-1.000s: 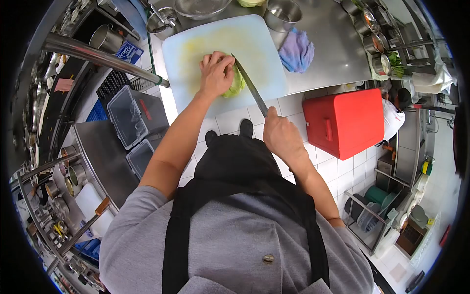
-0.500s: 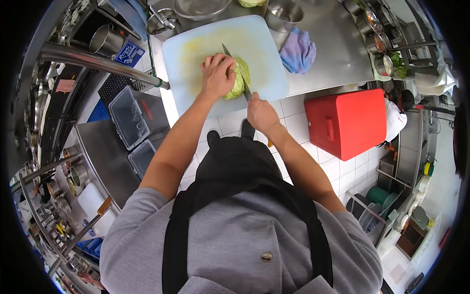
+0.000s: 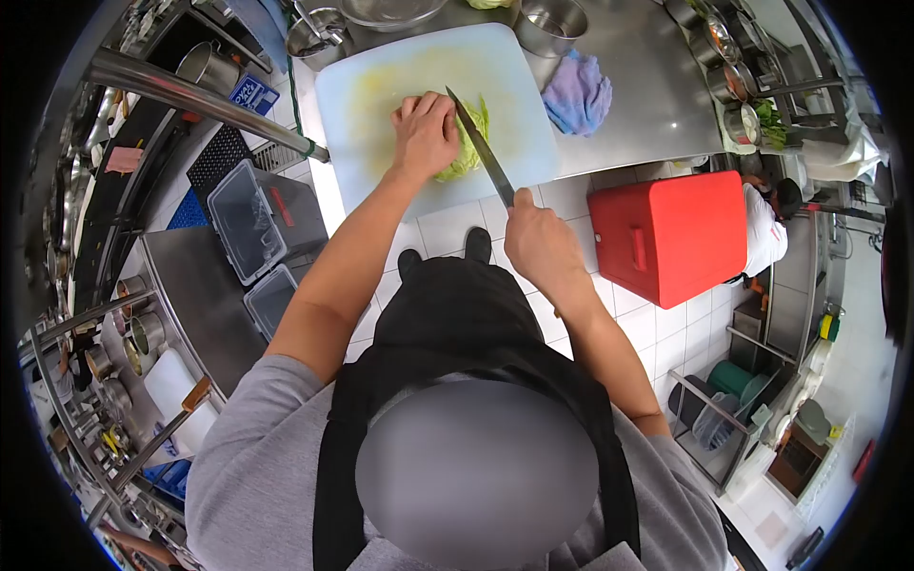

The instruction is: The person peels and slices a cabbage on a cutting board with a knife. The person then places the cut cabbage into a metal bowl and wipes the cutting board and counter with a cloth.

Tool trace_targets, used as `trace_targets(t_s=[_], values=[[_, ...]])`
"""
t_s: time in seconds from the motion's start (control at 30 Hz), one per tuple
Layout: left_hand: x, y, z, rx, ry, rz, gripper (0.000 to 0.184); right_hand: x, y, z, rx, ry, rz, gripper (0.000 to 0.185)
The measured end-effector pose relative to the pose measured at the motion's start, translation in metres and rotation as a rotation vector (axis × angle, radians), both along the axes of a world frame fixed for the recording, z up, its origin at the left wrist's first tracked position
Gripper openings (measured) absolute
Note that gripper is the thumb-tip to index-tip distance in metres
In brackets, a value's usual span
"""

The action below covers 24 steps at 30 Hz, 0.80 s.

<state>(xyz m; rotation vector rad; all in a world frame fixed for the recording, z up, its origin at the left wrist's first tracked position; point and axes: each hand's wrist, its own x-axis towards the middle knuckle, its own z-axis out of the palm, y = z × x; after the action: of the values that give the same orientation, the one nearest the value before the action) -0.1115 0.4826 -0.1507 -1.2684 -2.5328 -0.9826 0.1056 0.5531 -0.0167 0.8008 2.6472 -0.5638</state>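
A piece of green cabbage (image 3: pixel 464 158) lies on the white, yellow-stained cutting board (image 3: pixel 357 119). My left hand (image 3: pixel 426 133) presses on its left side with the fingers curled and bunched together. In my right hand (image 3: pixel 545 244) is the handle of a long kitchen knife (image 3: pixel 488 157), the fist closed around it beyond the board's near edge. The blade slants up and left over the cabbage's right side, its tip close to my left fingers. Thin shreds show by the blade; whether the edge touches the cabbage I cannot tell.
A purple-blue cloth (image 3: pixel 578 93) lies right of the board on the steel counter (image 3: pixel 657 105). Behind stand a steel pot (image 3: pixel 552 27) and a large bowl (image 3: pixel 390 11). A red cooler box (image 3: pixel 671 238) sits on the floor at right, grey bins (image 3: pixel 249 224) at left.
My right hand has moved right with the knife, and the blade now slants more across the cabbage's right side. Loose shreds show there. My left hand stays on the cabbage.
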Motion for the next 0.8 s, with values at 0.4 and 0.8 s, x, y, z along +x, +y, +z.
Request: trace_targets(t_s=[0.4, 0.8], values=[[-0.002, -0.001, -0.001, 0.026, -0.031, -0.006, 0.016, -0.010, 0.005, -0.023, -0.046, 0.050, 0.048, 0.014], [-0.006, -0.010, -0.005, 0.139, -0.058, -0.053, 0.015, -0.049, -0.001, -0.097, -0.120, 0.052, -0.103, 0.020]])
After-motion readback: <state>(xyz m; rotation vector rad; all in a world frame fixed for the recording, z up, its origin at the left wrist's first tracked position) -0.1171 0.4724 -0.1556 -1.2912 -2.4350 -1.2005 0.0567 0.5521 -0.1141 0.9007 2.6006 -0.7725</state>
